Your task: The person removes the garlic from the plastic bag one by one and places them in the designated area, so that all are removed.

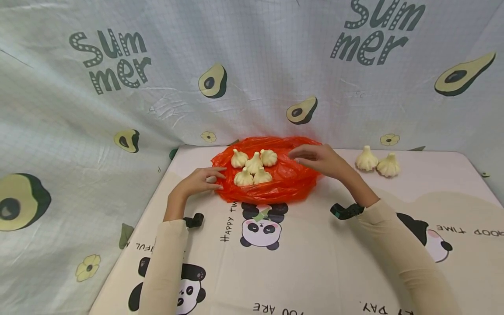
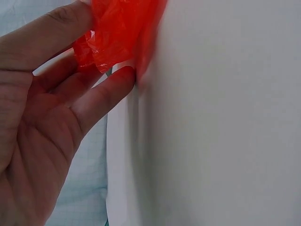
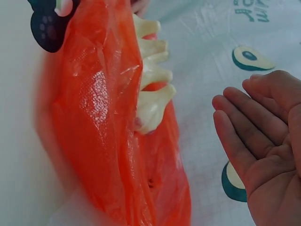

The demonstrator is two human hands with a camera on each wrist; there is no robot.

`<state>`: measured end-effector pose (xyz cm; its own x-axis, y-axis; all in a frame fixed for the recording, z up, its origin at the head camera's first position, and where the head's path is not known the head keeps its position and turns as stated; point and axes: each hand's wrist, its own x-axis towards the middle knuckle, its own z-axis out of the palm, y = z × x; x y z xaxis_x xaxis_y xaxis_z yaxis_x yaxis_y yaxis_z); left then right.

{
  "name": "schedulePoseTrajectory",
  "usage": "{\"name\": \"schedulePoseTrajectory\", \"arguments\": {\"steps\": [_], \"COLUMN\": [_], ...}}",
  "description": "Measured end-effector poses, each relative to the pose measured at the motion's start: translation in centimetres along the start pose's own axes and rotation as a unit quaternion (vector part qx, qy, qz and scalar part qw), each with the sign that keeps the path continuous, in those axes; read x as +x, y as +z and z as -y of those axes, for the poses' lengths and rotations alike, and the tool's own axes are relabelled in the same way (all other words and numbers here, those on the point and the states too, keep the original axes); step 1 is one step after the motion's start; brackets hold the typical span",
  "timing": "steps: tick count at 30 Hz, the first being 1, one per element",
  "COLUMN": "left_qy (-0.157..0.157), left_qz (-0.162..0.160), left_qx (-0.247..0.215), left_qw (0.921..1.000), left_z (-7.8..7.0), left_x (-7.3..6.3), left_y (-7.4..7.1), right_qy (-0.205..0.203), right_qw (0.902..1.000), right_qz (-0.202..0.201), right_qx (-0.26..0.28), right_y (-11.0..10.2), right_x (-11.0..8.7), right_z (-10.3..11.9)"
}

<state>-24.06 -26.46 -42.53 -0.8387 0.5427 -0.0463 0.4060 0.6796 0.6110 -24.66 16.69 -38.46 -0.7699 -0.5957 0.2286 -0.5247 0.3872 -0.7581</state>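
A red plastic bag lies spread on the table with its mouth facing up. Several garlic bulbs sit together inside, towards its left part. At the bag's left rim is my left hand, thumb and fingers apart with a fold of the red plastic between them in the left wrist view. My right hand hovers over the bag's right side, its fingers loosely extended and nothing in them. In the right wrist view, that hand's palm shows bare, away from the bag. Some stems poke above the plastic there.
Two more garlic bulbs stand side by side at the table's back right. A patterned cloth hangs behind the table and down its left side. Panda prints and lettering mark the light tabletop.
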Motion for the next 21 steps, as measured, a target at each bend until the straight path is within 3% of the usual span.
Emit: {"name": "schedulePoseTrajectory", "arguments": {"steps": [4,9,15,21], "left_qy": [-0.001,0.001,-0.002,-0.019], "left_qz": [0.002,0.003,0.005,0.002], "left_qx": [0.004,0.010,0.010,0.009], "left_qw": [1.0000,0.9999,0.9999,0.9998], "left_z": [0.0,-0.1,-0.1,-0.1], "left_x": [0.1,0.1,0.0,0.2], "left_y": [-0.1,-0.1,0.0,0.0], "right_qy": [0.002,0.008,-0.006,0.009], "right_qw": [0.9999,0.9981,0.9934,0.9851], "right_qz": [0.015,0.053,0.103,0.156], "right_qx": [0.004,-0.031,-0.051,-0.073], "right_y": [0.5,1.4,2.4,2.8], "right_x": [1.2,2.6,4.3,6.1], "right_z": [-0.1,0.0,-0.4,-0.3]}}
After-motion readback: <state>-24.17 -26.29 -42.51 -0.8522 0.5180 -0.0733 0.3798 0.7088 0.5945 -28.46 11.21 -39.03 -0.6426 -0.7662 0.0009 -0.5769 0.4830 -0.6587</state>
